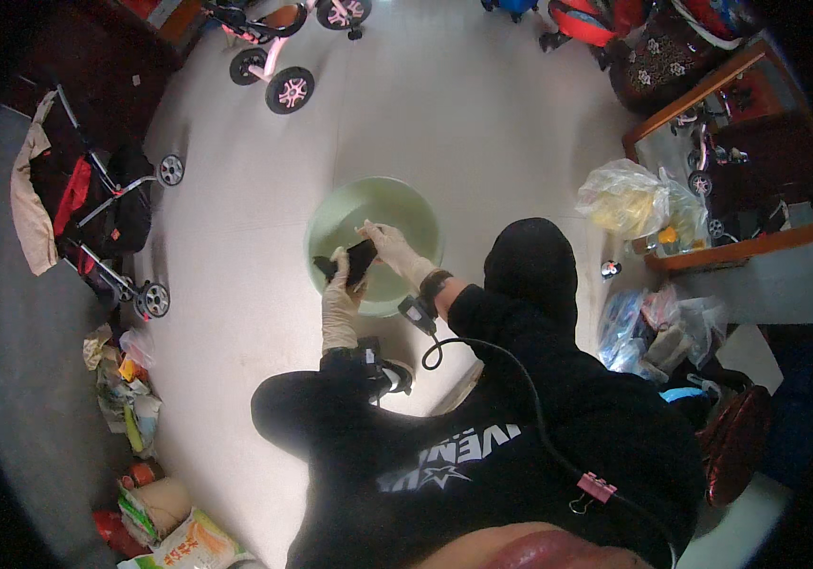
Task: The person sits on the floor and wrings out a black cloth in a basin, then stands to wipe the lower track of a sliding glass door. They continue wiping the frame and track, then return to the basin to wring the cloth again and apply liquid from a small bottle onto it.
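A round pale green basin (425, 209) stands on the floor in front of me. Over its mouth I hold a dark, limp-looking piece, seemingly a black cloth (361, 260); its exact kind is unclear. My left hand (338, 289), in a whitish glove, closes on its left side with the thumb up against it. From the right, my gloved right hand (397, 251) grips the cloth's upper right edge with bent fingers. The basin's contents are hard to make out behind my hands.
A folding stroller (93, 199) stands left, a pink-wheeled tricycle (278, 66) far ahead. To the right, plastic bags (624, 194) lie by a wood-framed mirror (710, 251). More bags (648, 327) and packages (164, 507) line both sides. A cable (529, 379) runs along my right arm.
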### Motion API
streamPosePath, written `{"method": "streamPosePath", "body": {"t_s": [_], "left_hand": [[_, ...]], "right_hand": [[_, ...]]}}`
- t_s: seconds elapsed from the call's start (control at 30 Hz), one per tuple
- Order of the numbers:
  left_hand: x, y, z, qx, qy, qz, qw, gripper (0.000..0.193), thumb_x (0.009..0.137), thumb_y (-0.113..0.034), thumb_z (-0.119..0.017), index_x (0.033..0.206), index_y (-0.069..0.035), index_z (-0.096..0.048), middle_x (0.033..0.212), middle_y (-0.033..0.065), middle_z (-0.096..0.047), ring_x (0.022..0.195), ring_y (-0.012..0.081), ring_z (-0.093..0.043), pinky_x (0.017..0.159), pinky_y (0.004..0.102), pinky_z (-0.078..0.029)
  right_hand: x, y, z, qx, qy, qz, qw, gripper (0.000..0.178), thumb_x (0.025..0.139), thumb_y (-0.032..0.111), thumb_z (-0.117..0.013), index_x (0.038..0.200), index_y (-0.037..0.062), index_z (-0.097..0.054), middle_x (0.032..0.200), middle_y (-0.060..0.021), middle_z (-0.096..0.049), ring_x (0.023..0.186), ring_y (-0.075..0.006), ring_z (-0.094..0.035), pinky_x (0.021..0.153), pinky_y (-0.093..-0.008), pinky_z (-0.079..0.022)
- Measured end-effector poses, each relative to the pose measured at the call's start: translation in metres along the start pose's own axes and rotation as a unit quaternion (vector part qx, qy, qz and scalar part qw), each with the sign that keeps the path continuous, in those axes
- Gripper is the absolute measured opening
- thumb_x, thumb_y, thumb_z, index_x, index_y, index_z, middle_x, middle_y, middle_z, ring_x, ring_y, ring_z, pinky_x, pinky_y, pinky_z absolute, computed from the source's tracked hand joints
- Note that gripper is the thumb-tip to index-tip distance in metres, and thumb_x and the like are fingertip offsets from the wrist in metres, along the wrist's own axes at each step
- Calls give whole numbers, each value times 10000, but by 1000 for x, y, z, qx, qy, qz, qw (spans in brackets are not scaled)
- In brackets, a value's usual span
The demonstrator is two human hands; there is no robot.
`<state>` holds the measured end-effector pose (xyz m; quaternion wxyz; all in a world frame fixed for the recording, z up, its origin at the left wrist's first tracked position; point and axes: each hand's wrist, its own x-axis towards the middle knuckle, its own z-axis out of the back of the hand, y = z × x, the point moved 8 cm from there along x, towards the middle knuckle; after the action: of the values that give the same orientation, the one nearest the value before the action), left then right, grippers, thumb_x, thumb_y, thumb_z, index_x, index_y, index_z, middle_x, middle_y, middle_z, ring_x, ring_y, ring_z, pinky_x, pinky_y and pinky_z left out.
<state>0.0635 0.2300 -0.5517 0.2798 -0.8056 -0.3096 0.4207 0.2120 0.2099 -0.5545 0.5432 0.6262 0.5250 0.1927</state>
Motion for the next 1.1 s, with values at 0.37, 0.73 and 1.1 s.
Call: {"method": "streamPosePath", "body": {"t_s": [0.37, 0.73, 1.1], "left_hand": [[-4, -60, 6, 40, -79, -136, 987, 509, 788, -2, -690, 1253, -77, -497, 1031, 100, -638, 890, 239, -639, 797, 348, -532], [-53, -96, -12, 114, -67, -178, 975, 227, 933, -197, -567, 1036, 5, -578, 937, 117, -633, 827, 202, -619, 627, 333, -545], [-53, -68, 13, 205, -123, -127, 963, 425, 931, -337, -622, 1179, 3, -571, 931, 87, -615, 827, 149, -572, 770, 268, -497]], "right_hand": [[-41, 86, -33, -399, 67, 266, 875, 407, 816, 305, -629, 1107, 22, -653, 1136, -185, -633, 1045, -345, -591, 905, -364, -471], [-124, 76, -74, -170, 260, 107, 944, 459, 849, 192, -688, 1256, 48, -533, 1095, -33, -622, 936, -144, -585, 797, -312, -502], [-90, 75, -34, -228, 55, 216, 948, 383, 842, 154, -541, 1187, -9, -573, 1020, -109, -645, 956, -193, -575, 866, -335, -451]]}}
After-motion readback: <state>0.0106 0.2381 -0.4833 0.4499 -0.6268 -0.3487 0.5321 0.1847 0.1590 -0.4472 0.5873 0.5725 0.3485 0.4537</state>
